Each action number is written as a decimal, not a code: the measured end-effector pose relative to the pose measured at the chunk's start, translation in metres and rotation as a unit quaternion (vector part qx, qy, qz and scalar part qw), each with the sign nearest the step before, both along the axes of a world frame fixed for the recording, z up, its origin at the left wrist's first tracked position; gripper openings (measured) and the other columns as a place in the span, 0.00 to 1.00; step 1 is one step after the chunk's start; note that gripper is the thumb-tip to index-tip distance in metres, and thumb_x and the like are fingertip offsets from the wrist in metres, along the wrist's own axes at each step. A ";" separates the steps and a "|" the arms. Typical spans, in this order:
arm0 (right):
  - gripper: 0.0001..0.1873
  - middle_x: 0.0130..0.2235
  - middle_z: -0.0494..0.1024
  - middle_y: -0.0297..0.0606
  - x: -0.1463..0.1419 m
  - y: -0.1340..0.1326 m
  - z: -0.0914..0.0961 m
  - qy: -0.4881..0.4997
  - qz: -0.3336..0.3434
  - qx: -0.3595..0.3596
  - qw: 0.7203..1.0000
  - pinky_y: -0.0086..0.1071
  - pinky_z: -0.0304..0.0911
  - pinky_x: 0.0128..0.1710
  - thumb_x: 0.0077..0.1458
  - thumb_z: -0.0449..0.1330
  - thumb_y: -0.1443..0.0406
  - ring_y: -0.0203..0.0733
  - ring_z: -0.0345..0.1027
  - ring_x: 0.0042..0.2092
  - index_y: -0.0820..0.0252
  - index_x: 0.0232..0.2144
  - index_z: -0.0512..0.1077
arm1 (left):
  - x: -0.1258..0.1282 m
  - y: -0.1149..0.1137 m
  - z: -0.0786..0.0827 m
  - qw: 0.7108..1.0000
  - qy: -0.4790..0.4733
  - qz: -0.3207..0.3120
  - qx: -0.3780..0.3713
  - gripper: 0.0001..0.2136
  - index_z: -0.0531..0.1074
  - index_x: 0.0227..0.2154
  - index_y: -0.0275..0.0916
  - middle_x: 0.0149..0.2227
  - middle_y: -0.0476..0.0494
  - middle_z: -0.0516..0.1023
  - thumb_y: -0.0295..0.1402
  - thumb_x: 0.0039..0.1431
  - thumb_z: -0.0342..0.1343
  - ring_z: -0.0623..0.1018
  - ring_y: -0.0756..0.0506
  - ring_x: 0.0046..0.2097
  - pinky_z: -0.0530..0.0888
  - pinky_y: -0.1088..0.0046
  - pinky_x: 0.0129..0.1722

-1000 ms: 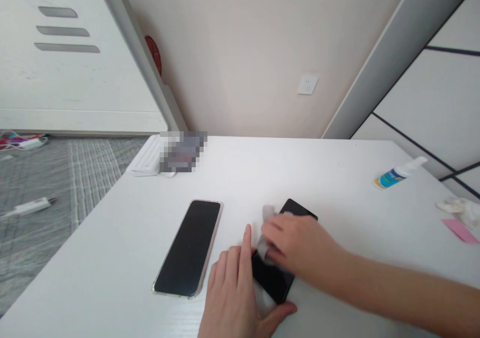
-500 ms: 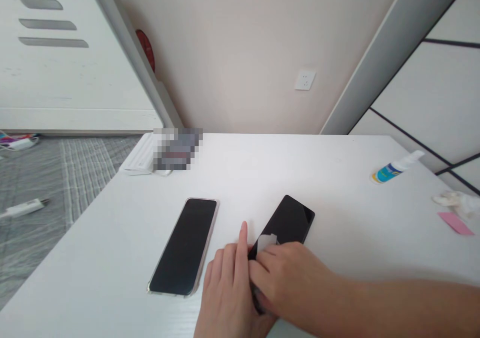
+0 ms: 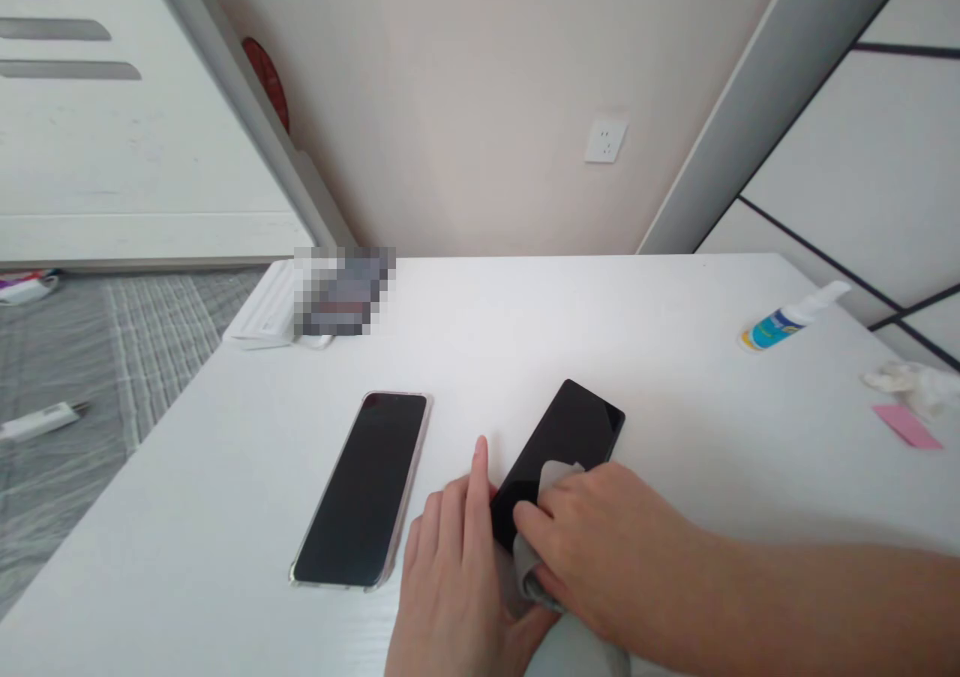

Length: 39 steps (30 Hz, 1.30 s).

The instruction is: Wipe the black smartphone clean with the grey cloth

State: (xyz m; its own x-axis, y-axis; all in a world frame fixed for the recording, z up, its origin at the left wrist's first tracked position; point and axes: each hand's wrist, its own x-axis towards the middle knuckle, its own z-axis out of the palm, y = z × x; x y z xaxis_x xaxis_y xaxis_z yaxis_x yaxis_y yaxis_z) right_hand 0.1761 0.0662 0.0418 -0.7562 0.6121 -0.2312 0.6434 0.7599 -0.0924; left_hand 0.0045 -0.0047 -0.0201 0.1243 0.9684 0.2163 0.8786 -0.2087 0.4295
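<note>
While it lies flat near the front of the white surface (image 3: pixel 675 357), the black phone (image 3: pixel 570 432) has its near end covered by both hands. A grey cloth (image 3: pixel 547 482) is pressed onto its screen under the right hand (image 3: pixel 600 542), whose grip is closed on the cloth. Beside it, the left hand (image 3: pixel 457 577) touches the phone's left edge with a forefinger stretched out, its grip open. Just left sits a second phone (image 3: pixel 365 487) in a clear case. Well apart at the right edge lie a spray bottle (image 3: pixel 791 319), a pink slip (image 3: pixel 906 425) and a crumpled wipe (image 3: pixel 911 382).
</note>
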 end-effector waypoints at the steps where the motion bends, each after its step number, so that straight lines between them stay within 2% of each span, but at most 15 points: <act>1: 0.06 0.32 0.80 0.36 0.003 0.005 0.005 -0.009 -0.003 -0.018 1.000 0.33 0.49 0.24 0.58 0.66 0.61 0.43 0.72 0.30 0.55 0.35 0.73 | 0.000 0.000 0.000 1.000 0.002 0.001 0.002 0.64 0.34 0.73 0.39 0.48 0.35 0.73 0.42 0.42 0.75 0.76 0.33 0.47 0.78 0.49 0.45; 6: 0.12 0.28 0.80 0.40 0.033 0.058 0.031 -0.065 -0.096 0.000 0.993 0.33 0.44 0.25 0.63 0.62 0.60 0.46 0.74 0.29 0.59 0.28 0.76 | 0.002 0.003 0.002 1.000 0.002 0.004 0.012 0.61 0.38 0.72 0.39 0.48 0.35 0.74 0.48 0.45 0.73 0.76 0.33 0.46 0.78 0.48 0.44; 9: 0.10 0.29 0.81 0.41 0.026 0.045 0.027 -0.067 -0.076 0.009 0.995 0.33 0.45 0.25 0.63 0.62 0.63 0.46 0.74 0.29 0.59 0.29 0.76 | 0.001 0.004 0.001 1.000 -0.001 0.003 0.010 0.62 0.37 0.72 0.40 0.48 0.36 0.74 0.47 0.43 0.74 0.76 0.33 0.46 0.79 0.49 0.44; 11: 0.06 0.30 0.81 0.36 0.014 0.023 0.018 -0.050 -0.026 -0.008 0.998 0.32 0.47 0.24 0.60 0.65 0.61 0.44 0.74 0.29 0.56 0.32 0.76 | 0.000 0.004 0.001 1.000 -0.002 -0.002 0.005 0.65 0.36 0.73 0.41 0.48 0.36 0.74 0.44 0.40 0.76 0.76 0.33 0.47 0.79 0.49 0.44; 13: 0.06 0.31 0.81 0.32 0.007 0.013 0.012 -0.036 0.001 -0.014 0.999 0.32 0.48 0.23 0.58 0.66 0.59 0.44 0.75 0.29 0.53 0.33 0.75 | 0.000 0.004 0.000 1.000 0.001 -0.005 0.006 0.65 0.35 0.73 0.41 0.49 0.36 0.74 0.42 0.40 0.76 0.76 0.33 0.48 0.78 0.49 0.45; 19: 0.15 0.27 0.80 0.46 0.027 0.058 0.012 -0.055 -0.129 0.094 0.986 0.35 0.54 0.26 0.67 0.58 0.60 0.53 0.76 0.29 0.62 0.30 0.75 | 0.000 0.003 -0.001 1.000 0.004 0.008 0.005 0.60 0.38 0.72 0.42 0.50 0.36 0.73 0.47 0.45 0.73 0.76 0.32 0.48 0.79 0.48 0.45; 21: 0.09 0.28 0.79 0.47 0.022 0.051 0.006 -0.047 -0.128 0.122 0.983 0.36 0.55 0.26 0.65 0.58 0.66 0.52 0.75 0.29 0.64 0.33 0.75 | 0.000 0.003 -0.002 1.000 0.002 0.009 0.001 0.61 0.37 0.73 0.43 0.50 0.36 0.73 0.47 0.44 0.74 0.76 0.32 0.48 0.78 0.48 0.45; 23: 0.03 0.31 0.79 0.43 0.008 0.028 -0.007 -0.021 -0.084 0.133 0.987 0.36 0.57 0.27 0.61 0.60 0.72 0.48 0.74 0.30 0.64 0.38 0.73 | -0.002 0.003 -0.003 1.000 -0.003 0.001 0.001 0.62 0.37 0.73 0.44 0.51 0.36 0.73 0.46 0.43 0.74 0.75 0.32 0.48 0.78 0.48 0.46; 25: 0.07 0.34 0.79 0.37 -0.007 0.004 -0.019 0.019 -0.014 0.127 0.992 0.36 0.60 0.29 0.59 0.62 0.70 0.45 0.72 0.33 0.59 0.41 0.71 | -0.002 0.002 -0.003 1.000 -0.007 -0.011 0.000 0.63 0.36 0.73 0.44 0.52 0.36 0.73 0.44 0.43 0.75 0.75 0.33 0.49 0.78 0.49 0.47; 27: 0.07 0.34 0.78 0.33 -0.012 0.000 -0.025 0.044 0.009 0.130 0.990 0.35 0.58 0.28 0.60 0.62 0.68 0.42 0.71 0.32 0.57 0.41 0.70 | -0.003 0.003 -0.002 1.000 -0.007 -0.014 -0.002 0.61 0.36 0.73 0.44 0.53 0.35 0.73 0.45 0.45 0.74 0.75 0.33 0.50 0.77 0.49 0.48; 30: 0.01 0.32 0.77 0.40 -0.002 0.026 -0.024 0.039 -0.069 0.171 0.982 0.36 0.53 0.25 0.65 0.57 0.68 0.46 0.71 0.31 0.60 0.38 0.69 | -0.002 0.003 0.000 1.000 -0.001 0.002 0.001 0.60 0.37 0.73 0.43 0.52 0.35 0.73 0.49 0.46 0.73 0.75 0.32 0.50 0.77 0.48 0.47; 33: 0.05 0.31 0.76 0.49 0.008 0.041 -0.022 0.023 -0.143 0.212 0.966 0.37 0.52 0.25 0.66 0.53 0.72 0.51 0.72 0.31 0.65 0.37 0.69 | -0.002 0.003 0.001 1.000 0.002 0.007 -0.004 0.61 0.38 0.72 0.43 0.50 0.36 0.74 0.48 0.44 0.74 0.76 0.33 0.48 0.78 0.49 0.46; 35: 0.04 0.31 0.76 0.47 0.004 0.027 -0.024 0.031 -0.113 0.212 0.970 0.37 0.53 0.27 0.62 0.55 0.74 0.50 0.71 0.32 0.64 0.37 0.69 | -0.002 0.002 0.000 1.000 0.000 0.004 -0.003 0.63 0.37 0.72 0.44 0.51 0.36 0.74 0.48 0.42 0.75 0.76 0.33 0.48 0.78 0.50 0.46; 37: 0.05 0.31 0.76 0.39 -0.004 0.005 -0.029 0.058 -0.024 0.186 0.980 0.36 0.54 0.27 0.59 0.59 0.73 0.44 0.69 0.30 0.60 0.37 0.68 | -0.002 0.002 -0.001 1.000 -0.001 -0.006 0.001 0.64 0.36 0.73 0.43 0.51 0.36 0.74 0.46 0.41 0.75 0.76 0.33 0.48 0.78 0.50 0.46; 39: 0.04 0.30 0.76 0.32 -0.009 -0.003 -0.031 0.084 0.055 0.157 0.983 0.35 0.53 0.26 0.61 0.60 0.67 0.40 0.68 0.29 0.56 0.38 0.67 | -0.002 0.002 -0.002 1.000 -0.001 -0.008 0.005 0.64 0.36 0.73 0.42 0.51 0.36 0.74 0.44 0.42 0.75 0.75 0.33 0.49 0.77 0.50 0.47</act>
